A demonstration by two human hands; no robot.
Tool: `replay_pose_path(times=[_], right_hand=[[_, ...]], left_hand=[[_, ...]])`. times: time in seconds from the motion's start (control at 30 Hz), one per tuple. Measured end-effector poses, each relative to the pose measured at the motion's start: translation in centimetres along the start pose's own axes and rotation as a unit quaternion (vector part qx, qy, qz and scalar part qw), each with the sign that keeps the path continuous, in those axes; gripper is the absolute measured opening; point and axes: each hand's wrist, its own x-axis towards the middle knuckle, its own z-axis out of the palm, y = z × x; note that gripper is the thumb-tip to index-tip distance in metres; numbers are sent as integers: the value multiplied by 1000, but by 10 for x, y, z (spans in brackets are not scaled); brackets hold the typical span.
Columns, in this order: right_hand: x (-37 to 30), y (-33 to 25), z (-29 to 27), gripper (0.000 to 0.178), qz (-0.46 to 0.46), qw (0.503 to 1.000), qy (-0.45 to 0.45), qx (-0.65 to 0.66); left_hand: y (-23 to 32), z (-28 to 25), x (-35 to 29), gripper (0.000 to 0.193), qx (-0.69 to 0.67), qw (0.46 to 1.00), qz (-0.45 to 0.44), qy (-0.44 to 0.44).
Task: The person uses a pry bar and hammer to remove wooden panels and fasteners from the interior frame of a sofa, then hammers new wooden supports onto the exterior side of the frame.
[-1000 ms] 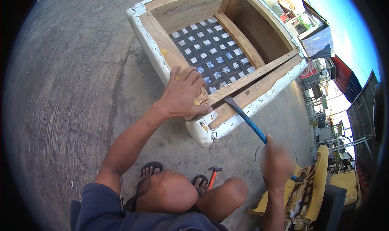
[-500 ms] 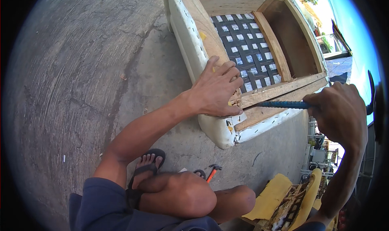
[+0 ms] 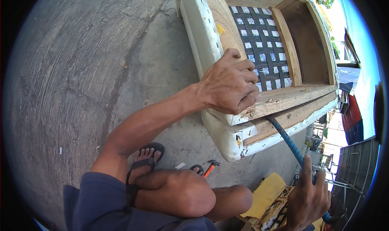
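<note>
An upholstered wooden furniture frame (image 3: 326,36) in white covering lies with its inside showing black webbing (image 3: 263,63). My left hand (image 3: 233,85) is curled over its near corner, fingers wrapped on the wood. In my right hand (image 3: 310,196), low at the right, is a blue ribbed pry bar (image 3: 288,143), one finger stretched along it. The bar's far end sits in a gap between the wooden rail (image 3: 293,98) and a stapled, white-edged board (image 3: 283,120) below it. What the tip touches inside the gap is hidden.
An orange-handled hammer (image 3: 210,168) lies on the concrete floor (image 3: 133,85) near my sandaled feet. Yellow foam (image 3: 265,196) and broken wood lie at the lower right, beside my knee. Metal racks and sheeting stand farther right.
My right hand has swung the pry bar's outer end down toward me. The gap below the rail has widened. My left hand's fingers have curled in more tightly over the corner.
</note>
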Motion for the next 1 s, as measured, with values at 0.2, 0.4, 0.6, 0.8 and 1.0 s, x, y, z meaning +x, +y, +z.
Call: replay_pose_path(times=[0.2, 0.4, 0.6, 0.8, 1.0], right_hand=[[-53, -33, 52, 50, 124, 990, -22, 67], [-42, -17, 41, 47, 78, 993, 10, 92], [5, 21, 13, 39, 15, 995, -54, 79], [65, 30, -58, 22, -92, 992, -67, 62], [75, -24, -65, 10, -119, 992, -27, 29]], left_hand=[[-7, -2, 2, 33, 11, 1000, 6, 8], [-4, 3, 3, 32, 14, 1000, 6, 22], [-6, 2, 1, 31, 9, 1000, -1, 13], [1, 1, 0, 32, -7, 1000, -5, 16], [-2, -3, -2, 31, -2, 1000, -15, 19]])
